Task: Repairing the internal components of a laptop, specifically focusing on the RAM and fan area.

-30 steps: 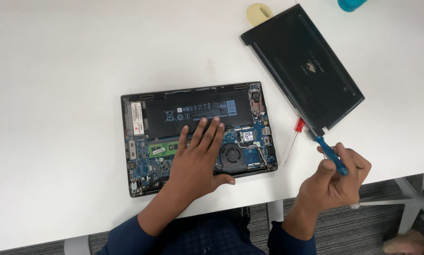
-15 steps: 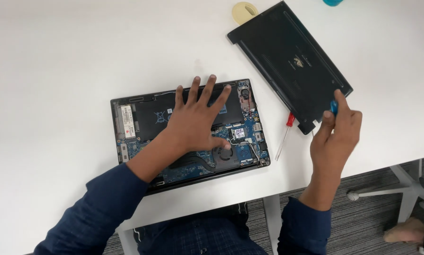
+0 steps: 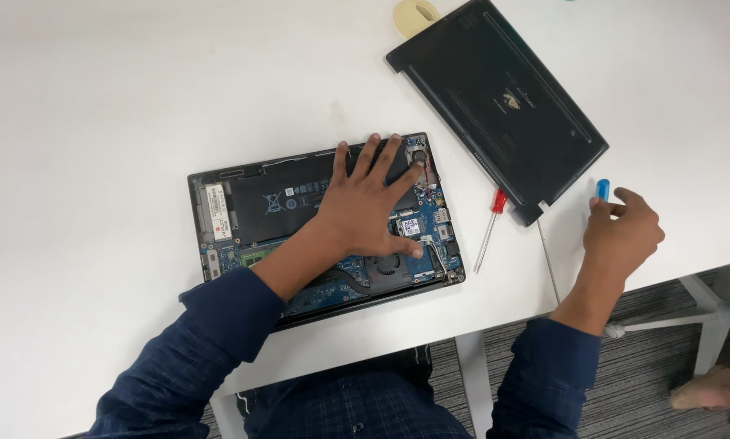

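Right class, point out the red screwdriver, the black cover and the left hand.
Red screwdriver [image 3: 499,201], head view, on its handle.
Black cover [image 3: 495,102], head view, on its middle.
Left hand [image 3: 365,203], head view, on its back.

1. A white table [image 3: 96,97] carries an opened laptop [image 3: 218,268] with black battery and blue-green circuit board.
2. A matte black bottom cover [image 3: 499,102] lies beside a pale yellow disc [image 3: 414,15].
3. One screwdriver [image 3: 490,230] has a red handle; the right hand [image 3: 621,236] grips a blue one [image 3: 601,190].
4. Dark navy sleeves [image 3: 210,341], faintly checked; grey carpet [image 3: 666,349].
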